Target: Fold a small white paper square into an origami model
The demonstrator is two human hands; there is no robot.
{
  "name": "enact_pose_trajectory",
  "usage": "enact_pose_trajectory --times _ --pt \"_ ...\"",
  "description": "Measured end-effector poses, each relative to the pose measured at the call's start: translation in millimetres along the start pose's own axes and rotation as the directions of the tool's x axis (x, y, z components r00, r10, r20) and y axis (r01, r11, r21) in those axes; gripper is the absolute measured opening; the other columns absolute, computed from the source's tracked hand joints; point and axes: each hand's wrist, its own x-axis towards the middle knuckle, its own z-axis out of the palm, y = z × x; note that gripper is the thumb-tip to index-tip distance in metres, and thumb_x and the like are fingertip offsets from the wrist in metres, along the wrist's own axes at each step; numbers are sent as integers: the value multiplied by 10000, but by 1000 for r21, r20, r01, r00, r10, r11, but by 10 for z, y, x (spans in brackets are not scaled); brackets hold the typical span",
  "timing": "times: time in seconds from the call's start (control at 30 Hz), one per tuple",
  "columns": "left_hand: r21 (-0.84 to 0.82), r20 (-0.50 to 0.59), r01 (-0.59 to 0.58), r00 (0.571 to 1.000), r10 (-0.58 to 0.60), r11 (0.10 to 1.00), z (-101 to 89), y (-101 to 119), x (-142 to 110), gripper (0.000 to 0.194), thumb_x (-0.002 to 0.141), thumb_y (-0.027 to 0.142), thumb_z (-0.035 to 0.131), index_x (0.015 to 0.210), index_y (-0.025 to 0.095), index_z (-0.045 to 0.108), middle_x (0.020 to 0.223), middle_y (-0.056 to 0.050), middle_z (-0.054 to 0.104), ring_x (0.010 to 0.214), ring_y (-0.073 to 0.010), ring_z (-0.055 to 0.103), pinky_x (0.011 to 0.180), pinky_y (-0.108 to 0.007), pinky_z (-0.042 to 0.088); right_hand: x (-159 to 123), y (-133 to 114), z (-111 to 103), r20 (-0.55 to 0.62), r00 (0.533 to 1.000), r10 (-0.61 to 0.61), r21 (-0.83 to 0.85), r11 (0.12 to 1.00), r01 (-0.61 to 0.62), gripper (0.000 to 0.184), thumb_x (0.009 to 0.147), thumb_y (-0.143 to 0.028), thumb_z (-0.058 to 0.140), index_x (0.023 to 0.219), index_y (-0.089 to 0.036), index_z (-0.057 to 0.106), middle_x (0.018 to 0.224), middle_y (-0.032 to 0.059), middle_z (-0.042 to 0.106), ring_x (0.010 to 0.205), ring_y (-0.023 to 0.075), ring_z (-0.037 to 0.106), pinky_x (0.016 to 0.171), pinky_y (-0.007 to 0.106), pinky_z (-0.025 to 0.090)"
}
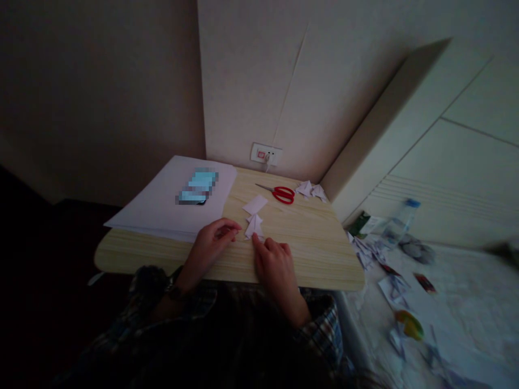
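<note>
A small folded white paper piece [254, 227] with pointed flaps lies on the wooden tabletop between my hands. My right hand [278, 265] rests with its index fingertip on the lower edge of this piece, its other fingers loosely bent and its thumb hidden. Just left of the folded paper, my left hand [213, 240] has thumb and fingertips brought together in a pinch; whatever may be between them is too small to make out. A flat rectangular slip of paper [255, 204] lies right behind the folded piece.
Red-handled scissors [283, 194] and folded paper pieces [305, 189] lie at the table's [324, 259] back right. A phone [198, 186] lies on large white sheets [162, 210] at left. A wall socket [266, 154] is behind; a bottle [401, 221] and papers cover the bed at right.
</note>
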Motion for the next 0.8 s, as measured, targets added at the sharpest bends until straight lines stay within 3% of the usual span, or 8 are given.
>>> enact_pose_trajectory --times 0.2,0.5,0.67,0.8 --pt "-3 5 -2 1000 2 1000 4 15 -2 187 650 349 650 734 183 653 750 -16 691 649 -168 625 678 -291 520 -48 -46 10 -9 1000 -23 -67 997 22 456 901 -135 461 1356 -159 460 973 114 645 889 239 592 836 397 400" --pt "1 15 2 1000 -2 1000 1 40 -4 167 646 331 632 725 185 650 724 -10 684 632 -160 620 653 -278 518 -49 -34 -13 -8 1000 -26 -10 1000 26 399 903 -149 467 1295 -165 543 878 97 666 818 239 609 796 365 435" --pt "-2 24 8 1000 -8 1000 0 49 -3 171 644 337 629 722 186 641 701 -14 669 640 -174 622 653 -290 514 19 21 11 -63 996 59 197 979 -46 282 930 -136 437 1106 -200 648 899 61 711 861 195 648 827 312 416" --pt "-9 37 9 999 -9 1000 5 27 -2 173 648 341 628 727 186 633 727 -21 676 637 -172 620 645 -289 515 62 14 -20 -47 997 57 149 988 -49 240 945 -193 443 1009 -211 673 866 55 722 799 196 663 775 313 400"
